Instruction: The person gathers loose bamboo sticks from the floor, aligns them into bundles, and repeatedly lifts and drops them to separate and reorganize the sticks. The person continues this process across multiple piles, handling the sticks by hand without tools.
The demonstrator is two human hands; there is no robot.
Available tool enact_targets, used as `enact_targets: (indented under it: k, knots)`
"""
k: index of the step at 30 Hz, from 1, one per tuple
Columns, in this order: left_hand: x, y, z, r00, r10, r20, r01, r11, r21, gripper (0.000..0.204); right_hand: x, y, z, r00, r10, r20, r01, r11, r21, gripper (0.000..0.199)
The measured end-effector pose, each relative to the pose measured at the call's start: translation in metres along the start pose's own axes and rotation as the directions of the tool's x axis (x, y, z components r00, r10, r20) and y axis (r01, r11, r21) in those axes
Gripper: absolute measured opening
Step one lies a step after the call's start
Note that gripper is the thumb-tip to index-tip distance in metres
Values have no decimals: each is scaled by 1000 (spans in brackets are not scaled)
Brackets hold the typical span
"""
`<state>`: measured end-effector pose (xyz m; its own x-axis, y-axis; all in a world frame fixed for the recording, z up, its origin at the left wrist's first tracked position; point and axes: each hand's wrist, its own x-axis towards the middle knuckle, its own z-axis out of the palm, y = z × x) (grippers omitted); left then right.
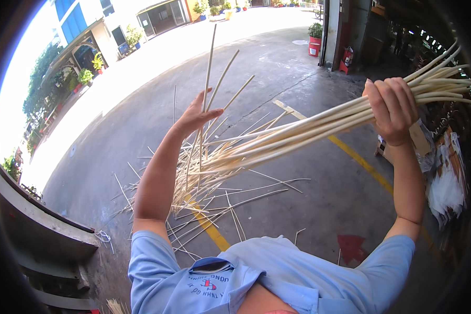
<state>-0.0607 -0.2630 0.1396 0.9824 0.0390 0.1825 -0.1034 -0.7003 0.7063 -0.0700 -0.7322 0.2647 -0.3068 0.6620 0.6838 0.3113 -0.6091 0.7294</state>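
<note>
A thick bundle of long pale rattan canes (pixel 303 126) slants across the view from lower left to upper right. My right hand (pixel 392 107), raised at the right, is closed round the bundle, whose ends stick out past the knuckles. At the upper left, my left hand (pixel 198 114) has its thumb stretched out to the right. A few separate canes (pixel 223 73) stand fanned between that thumb and the fingers; part of the grip is hidden. Beneath, a heap of loose canes (pixel 180 193) lies on the floor, mixed with the bundle's lower end.
Yellow lines (pixel 363 162) mark the grey concrete floor (pixel 277 68). Plastic wrapping (pixel 447 180) and cardboard lie at the right. A fire extinguisher (pixel 347 55) and a potted plant (pixel 314 39) stand by the doorway. On the left runs a curved low structure (pixel 42 209).
</note>
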Motion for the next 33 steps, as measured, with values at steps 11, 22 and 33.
enact_targets:
  k: [11,22,33]
  knots:
    - [-10,29,105,745,146,651,-12,978,-206,141,-57,-3,-68,1000,0,9,1,991,-132,33]
    - [-46,67,193,385,267,884,121,934,-335,104,-81,-22,-138,982,76,171,-22,955,-295,41]
    - [-53,89,210,677,60,733,45,991,-123,19,-115,2,-123,942,41,333,-4,994,-112,30]
